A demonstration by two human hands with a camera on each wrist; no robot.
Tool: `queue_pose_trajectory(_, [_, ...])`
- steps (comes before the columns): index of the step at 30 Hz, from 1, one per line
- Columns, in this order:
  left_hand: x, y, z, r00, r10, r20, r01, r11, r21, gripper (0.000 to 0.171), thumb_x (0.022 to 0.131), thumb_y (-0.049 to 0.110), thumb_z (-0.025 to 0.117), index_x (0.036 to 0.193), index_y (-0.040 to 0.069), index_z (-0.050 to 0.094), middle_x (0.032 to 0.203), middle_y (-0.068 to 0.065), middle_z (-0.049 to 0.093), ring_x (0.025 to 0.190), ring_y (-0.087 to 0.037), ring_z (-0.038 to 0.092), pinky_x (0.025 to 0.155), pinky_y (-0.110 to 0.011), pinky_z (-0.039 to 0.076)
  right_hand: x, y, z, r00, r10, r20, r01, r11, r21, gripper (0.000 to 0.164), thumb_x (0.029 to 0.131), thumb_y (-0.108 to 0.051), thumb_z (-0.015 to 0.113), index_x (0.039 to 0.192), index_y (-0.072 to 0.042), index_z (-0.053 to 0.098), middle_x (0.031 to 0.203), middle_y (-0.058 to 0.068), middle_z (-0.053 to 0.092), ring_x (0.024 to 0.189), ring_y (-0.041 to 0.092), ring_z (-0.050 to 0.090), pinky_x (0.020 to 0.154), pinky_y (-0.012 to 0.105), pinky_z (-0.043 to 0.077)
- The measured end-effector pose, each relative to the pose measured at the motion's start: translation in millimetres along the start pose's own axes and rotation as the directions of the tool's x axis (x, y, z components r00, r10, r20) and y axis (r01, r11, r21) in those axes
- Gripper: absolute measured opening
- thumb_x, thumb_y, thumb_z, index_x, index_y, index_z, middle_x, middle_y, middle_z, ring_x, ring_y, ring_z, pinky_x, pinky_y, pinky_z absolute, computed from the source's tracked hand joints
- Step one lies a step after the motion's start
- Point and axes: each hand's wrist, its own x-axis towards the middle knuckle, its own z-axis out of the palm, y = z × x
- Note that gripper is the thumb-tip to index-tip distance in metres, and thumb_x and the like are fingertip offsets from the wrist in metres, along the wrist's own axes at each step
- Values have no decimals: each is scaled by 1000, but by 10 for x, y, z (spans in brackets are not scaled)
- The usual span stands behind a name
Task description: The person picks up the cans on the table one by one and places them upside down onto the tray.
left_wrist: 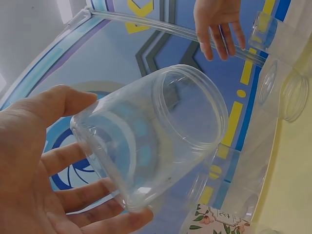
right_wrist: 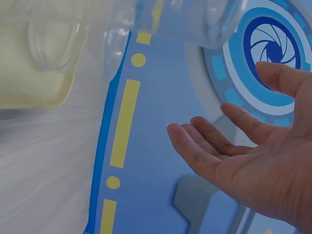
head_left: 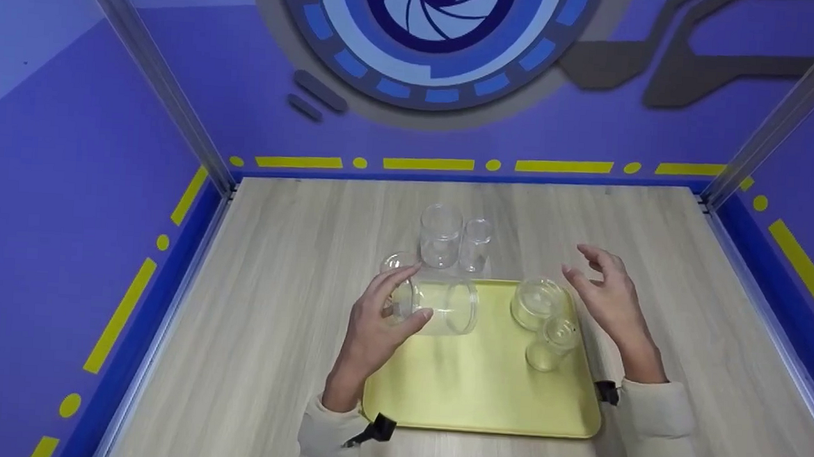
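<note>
My left hand (head_left: 372, 324) grips a large clear jar (head_left: 448, 307) by its base end, thumb on one side and fingers on the other. The jar lies sideways over the left back part of a yellow tray (head_left: 468, 395). In the left wrist view, the ridged mouth of the jar (left_wrist: 146, 136) points away from my palm. My right hand (head_left: 612, 298) is raised beside the tray's right edge, fingers loosely bent and nothing in them. Nearest to it on the tray are a short wide clear jar (head_left: 539, 305) and a small clear jar (head_left: 551, 345).
Behind the tray, a tall clear jar (head_left: 440, 237) and a slim clear jar (head_left: 476, 245) stand on the wooden table (head_left: 270, 305). Another clear container (head_left: 398, 259) is partly hidden behind my left fingers. Blue-purple panels (head_left: 198, 85) enclose the table at the back and sides.
</note>
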Motion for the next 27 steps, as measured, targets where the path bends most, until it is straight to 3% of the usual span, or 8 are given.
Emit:
queue_pose_trajectory(7, [-65,46,-56,1000,25,-12,-24,998,49,60,91,33,84,147,23,65,150,1,58,142,-26,51,100,-57,53,40,110,-6,1000,9,27,-8,999,-54,64,107,-32,64,154,8,44,150,34,40,143,52,38,110,64,41])
queue_pose_trajectory(12, [-122,59,-104,1000,-1,5,1,999,32,60,91,33,85,147,23,64,151,0,57,141,-28,52,94,-58,56,44,194,-15,999,8,40,-4,995,-97,64,107,-31,64,153,10,44,148,37,41,141,55,39,109,67,40])
queue_pose_trajectory(19, [-192,47,-175,1000,-13,21,11,997,82,61,90,33,85,147,21,65,150,-1,57,138,-28,54,92,-57,57,50,306,-20,998,23,57,-14,986,-163,65,106,-31,64,151,11,45,146,39,42,138,55,41,109,70,36])
queue_pose_trajectory(27, [-271,-5,-251,997,52,50,-61,981,186,59,88,31,87,143,24,67,146,-1,61,131,-26,60,87,-54,59,68,428,-8,996,48,78,-32,979,-201,65,106,-30,65,150,13,45,145,41,43,136,57,42,110,70,36])
